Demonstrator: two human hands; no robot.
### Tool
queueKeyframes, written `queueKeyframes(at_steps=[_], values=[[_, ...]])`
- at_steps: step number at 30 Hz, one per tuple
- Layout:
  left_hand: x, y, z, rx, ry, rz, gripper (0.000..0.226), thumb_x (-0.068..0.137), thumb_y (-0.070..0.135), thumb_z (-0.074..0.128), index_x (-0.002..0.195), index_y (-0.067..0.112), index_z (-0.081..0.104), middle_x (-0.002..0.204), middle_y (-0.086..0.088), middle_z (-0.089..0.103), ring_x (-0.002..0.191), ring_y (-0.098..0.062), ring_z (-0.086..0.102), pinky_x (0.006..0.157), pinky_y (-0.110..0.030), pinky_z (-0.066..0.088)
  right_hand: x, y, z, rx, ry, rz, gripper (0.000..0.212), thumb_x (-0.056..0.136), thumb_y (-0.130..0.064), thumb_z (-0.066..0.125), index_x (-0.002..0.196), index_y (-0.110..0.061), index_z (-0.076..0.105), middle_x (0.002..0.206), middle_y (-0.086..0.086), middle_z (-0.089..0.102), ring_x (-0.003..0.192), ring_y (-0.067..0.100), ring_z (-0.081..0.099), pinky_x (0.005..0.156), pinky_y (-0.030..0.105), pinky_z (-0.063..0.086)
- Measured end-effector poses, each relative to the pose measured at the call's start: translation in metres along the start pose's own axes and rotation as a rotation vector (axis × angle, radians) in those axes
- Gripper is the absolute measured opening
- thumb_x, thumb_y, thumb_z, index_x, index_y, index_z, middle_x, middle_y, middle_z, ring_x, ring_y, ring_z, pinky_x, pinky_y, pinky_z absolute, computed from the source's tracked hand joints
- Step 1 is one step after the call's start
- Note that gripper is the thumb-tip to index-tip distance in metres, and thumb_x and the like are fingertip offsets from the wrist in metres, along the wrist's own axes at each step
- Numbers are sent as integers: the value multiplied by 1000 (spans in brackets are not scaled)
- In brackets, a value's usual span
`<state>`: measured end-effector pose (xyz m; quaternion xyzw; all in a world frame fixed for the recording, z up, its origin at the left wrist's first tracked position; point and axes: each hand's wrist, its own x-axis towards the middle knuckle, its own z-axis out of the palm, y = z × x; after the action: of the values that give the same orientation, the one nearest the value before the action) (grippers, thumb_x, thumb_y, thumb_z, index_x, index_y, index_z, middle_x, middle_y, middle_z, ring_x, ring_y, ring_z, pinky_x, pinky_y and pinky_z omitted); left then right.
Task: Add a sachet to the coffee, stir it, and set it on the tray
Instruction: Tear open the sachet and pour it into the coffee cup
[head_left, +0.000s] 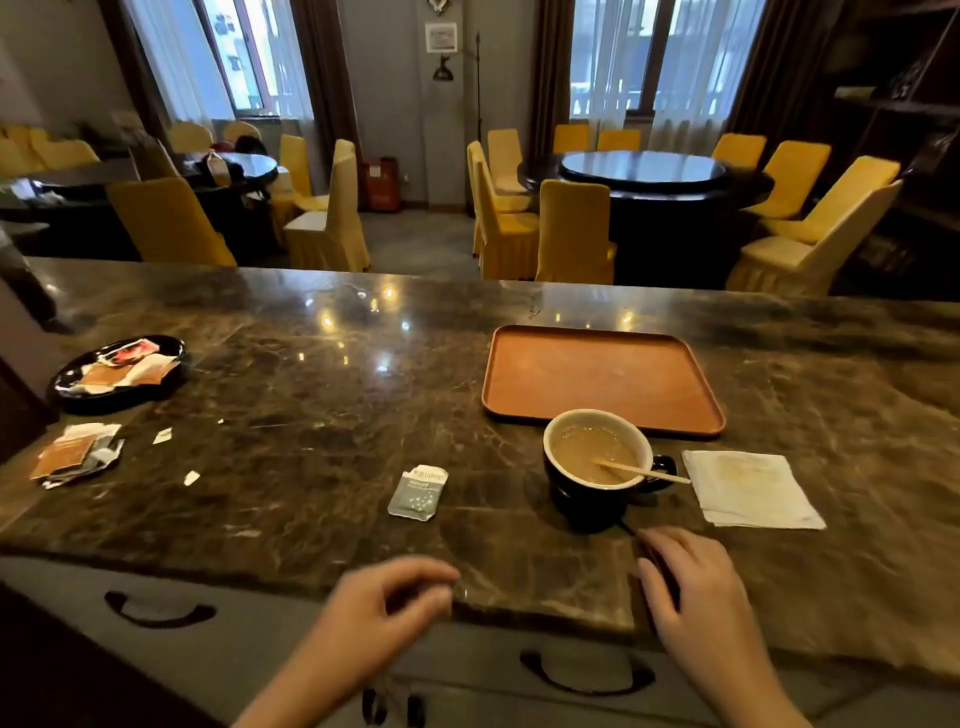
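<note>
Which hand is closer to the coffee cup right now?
Right. The right hand rests on the counter just in front of the coffee cup; the left hand is farther off, toward its front left.

Two bare hands, nothing worn.
Left hand (387, 603) and right hand (685, 587) show no rings, no watch, and both forearms are sleeveless.

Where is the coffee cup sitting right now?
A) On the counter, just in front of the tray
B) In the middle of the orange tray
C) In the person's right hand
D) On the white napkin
A: the cup stands on the counter beside the near edge of the bare tray, with neither hand touching it.
</note>
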<state>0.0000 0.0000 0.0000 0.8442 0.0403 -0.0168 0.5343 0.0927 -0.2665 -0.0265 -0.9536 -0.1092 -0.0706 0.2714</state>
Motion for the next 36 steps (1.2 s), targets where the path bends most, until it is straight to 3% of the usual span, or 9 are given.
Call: queueKeyframes(at_steps=[2, 5, 7, 10, 14, 18, 22, 31, 36], values=[[20, -3, -11, 176, 308, 12, 17, 77, 14, 69, 85, 29, 70, 82, 10, 71, 79, -3, 64, 69, -8, 43, 3, -4, 7, -87, 6, -3, 38, 85, -23, 62, 121, -12, 59, 124, 7, 60, 118, 22, 48, 99, 40, 40], [50, -10, -23, 419, 523, -106, 25, 80, 27, 66, 103, 16, 66, 87, -1, 63, 76, -13, 56, 66, -23, 40, 4, -4, 13, -208, -53, -29, 46, 90, -36, 51, 132, -16, 48, 139, 4, 49, 131, 21, 38, 109, 37, 28], [61, -17, -23, 494, 533, -174, 36, 81, 35, 62, 109, 13, 62, 95, -5, 60, 79, -13, 52, 67, -27, 39, 3, 0, 15, -229, -57, -45, 49, 92, -39, 45, 136, -18, 42, 144, 2, 44, 135, 19, 32, 111, 34, 21], [72, -18, -24, 563, 517, -225, 42, 80, 44, 60, 109, 13, 61, 104, -7, 58, 88, -18, 56, 68, -30, 44, 3, 1, 15, -234, -47, -63, 48, 92, -37, 46, 135, -16, 43, 143, 4, 45, 135, 20, 33, 111, 36, 23], [81, -15, -21, 550, 481, -254, 33, 78, 37, 66, 102, 14, 62, 103, -6, 58, 92, -21, 57, 72, -36, 50, 1, 0, 16, -220, -13, -79, 46, 91, -33, 49, 132, -13, 47, 140, 7, 48, 132, 22, 37, 110, 39, 29], [84, -15, -22, 428, 462, -265, 15, 75, 29, 71, 82, 19, 61, 87, -1, 60, 82, -17, 58, 64, -31, 43, 1, 1, 17, -222, 3, -95, 46, 92, -33, 48, 133, -12, 46, 141, 7, 48, 133, 22, 37, 111, 39, 26], [81, -17, -21, 349, 458, -207, 15, 73, 21, 71, 72, 21, 57, 74, 4, 59, 70, -11, 53, 55, -25, 37, 1, 3, 18, -231, -4, -109, 47, 93, -34, 44, 135, -14, 43, 143, 6, 45, 135, 20, 34, 112, 36, 21], [73, -3, -7, -46, 380, -108, 17, 77, 16, 69, 88, 30, 66, 85, 12, 67, 79, -3, 63, 59, -11, 44, -6, 2, 20, -96, 161, -132, 32, 85, -16, 57, 114, -6, 64, 122, 14, 64, 119, 29, 55, 100, 42, 38], [68, 19, 8, -293, 279, -111, 11, 79, 14, 66, 86, 22, 70, 86, 2, 74, 80, -10, 69, 62, -20, 52, -7, -2, 12, 95, 141, -103, 29, 84, -13, 63, 114, -9, 64, 118, 10, 66, 117, 22, 55, 97, 34, 43]])
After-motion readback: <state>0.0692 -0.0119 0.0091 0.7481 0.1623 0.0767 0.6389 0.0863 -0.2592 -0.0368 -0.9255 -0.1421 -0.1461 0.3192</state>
